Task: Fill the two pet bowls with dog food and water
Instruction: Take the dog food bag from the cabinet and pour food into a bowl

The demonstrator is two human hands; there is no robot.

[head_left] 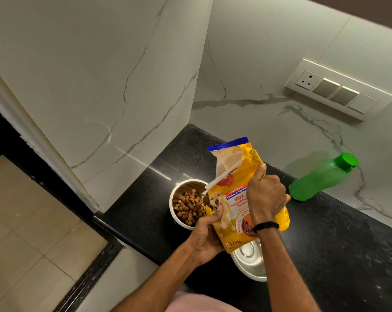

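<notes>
A yellow dog food bag with a torn-open top is held tilted above the counter. My left hand grips its lower left edge, thumb on the front. My right hand grips the bag's right side from above. To the bag's left stands a steel bowl holding brown kibble. A second steel bowl sits below the bag with no food or water visible in it, partly hidden by my right forearm. A green water bottle with its cap on stands at the right against the wall.
The black granite counter ends at a front edge on the left, with tiled floor below. Marble walls close the back corner. A switch panel is mounted on the right wall.
</notes>
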